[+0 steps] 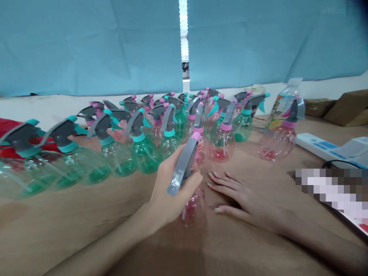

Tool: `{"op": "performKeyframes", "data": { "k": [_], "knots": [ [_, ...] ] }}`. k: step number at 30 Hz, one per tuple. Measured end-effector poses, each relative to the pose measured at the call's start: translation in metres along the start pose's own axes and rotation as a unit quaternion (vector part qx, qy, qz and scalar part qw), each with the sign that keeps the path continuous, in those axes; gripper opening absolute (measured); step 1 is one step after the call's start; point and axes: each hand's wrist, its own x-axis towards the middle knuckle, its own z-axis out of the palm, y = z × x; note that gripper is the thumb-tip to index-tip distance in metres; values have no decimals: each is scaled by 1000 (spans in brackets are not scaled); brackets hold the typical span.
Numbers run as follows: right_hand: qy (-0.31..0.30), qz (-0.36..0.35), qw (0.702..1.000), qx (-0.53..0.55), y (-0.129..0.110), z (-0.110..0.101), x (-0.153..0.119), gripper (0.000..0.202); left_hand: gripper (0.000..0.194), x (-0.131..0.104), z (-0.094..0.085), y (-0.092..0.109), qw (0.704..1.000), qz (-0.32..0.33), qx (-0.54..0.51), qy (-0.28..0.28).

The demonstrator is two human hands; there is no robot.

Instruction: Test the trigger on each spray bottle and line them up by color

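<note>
My left hand (169,191) is wrapped round the neck of a pink spray bottle (193,209) with a grey trigger head and a pink nozzle. The nozzle points away from me, and the clear pink body shows below my fingers, at or just above the table. To the right, my right hand (238,193) lies palm down on the wooden table (129,214), fingers stretched out, holding nothing. Just beyond my hands stand a pink spray bottle (222,143) and a green spray bottle (146,155), both with grey heads.
Several more green and pink spray bottles stand in rows at the left and back. Another pink spray bottle (277,142) is at the right, before a clear drink bottle (283,103). A white power strip (322,147), a blurred-out device (330,195) and a brown box (350,109) lie right.
</note>
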Motion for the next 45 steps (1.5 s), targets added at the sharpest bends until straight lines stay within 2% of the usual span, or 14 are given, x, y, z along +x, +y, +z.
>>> {"op": "performKeyframes", "data": {
  "k": [7, 15, 24, 29, 42, 45],
  "knots": [
    [-4, 14, 1000, 7, -2, -1, 0, 63, 16, 4, -2, 9, 999, 25, 18, -10],
    [-5, 14, 1000, -3, -4, -2, 1, 63, 26, 6, -3, 13, 999, 26, 10, -16],
    [2, 8, 1000, 9, -2, -2, 1, 62, 29, 7, -3, 18, 1000, 10, 2, -27],
    [3, 1, 1000, 4, -2, -2, 0, 62, 18, 6, -3, 17, 1000, 16, 6, -17],
    [-11, 17, 1000, 4, -7, -5, 2, 64, 11, 6, -2, 18, 1000, 19, 8, -1],
    [-7, 11, 1000, 0, -5, -3, 2, 64, 14, 6, -3, 20, 1000, 18, -7, -15]
  ]
}}
